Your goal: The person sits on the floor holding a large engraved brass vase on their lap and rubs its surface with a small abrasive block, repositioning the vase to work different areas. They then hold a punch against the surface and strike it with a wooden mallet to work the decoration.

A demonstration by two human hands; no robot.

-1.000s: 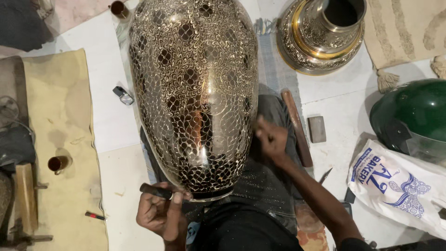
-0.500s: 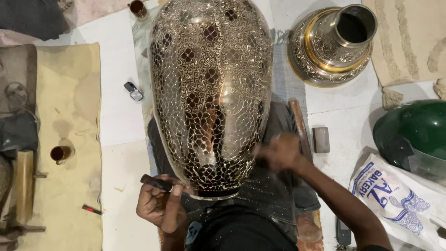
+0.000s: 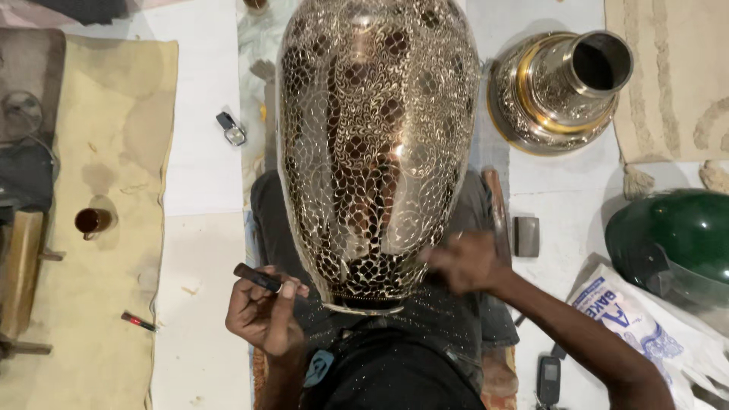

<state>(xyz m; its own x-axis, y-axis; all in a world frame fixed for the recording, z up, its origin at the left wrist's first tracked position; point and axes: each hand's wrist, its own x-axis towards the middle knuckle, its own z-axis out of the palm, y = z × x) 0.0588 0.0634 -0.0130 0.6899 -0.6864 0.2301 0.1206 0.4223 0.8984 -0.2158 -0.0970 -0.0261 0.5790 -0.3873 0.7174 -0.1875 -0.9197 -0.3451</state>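
Vase (image 3: 377, 144) long axis twelve-to-six, left hand (image 3: 264, 315) at seven o'clock pinching dark tool (image 3: 258, 278), right hand (image 3: 465, 262) nearer at four, finger state untellable, blurred.

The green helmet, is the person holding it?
No, the green helmet lies apart on the floor; the left hand holds a dark tool, the right hand is by the vase.

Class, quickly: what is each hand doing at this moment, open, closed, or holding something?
Left hand: closed on a dark engraving tool.
Right hand: blurred, against the side of the engraved metal vase; grip cannot be told.
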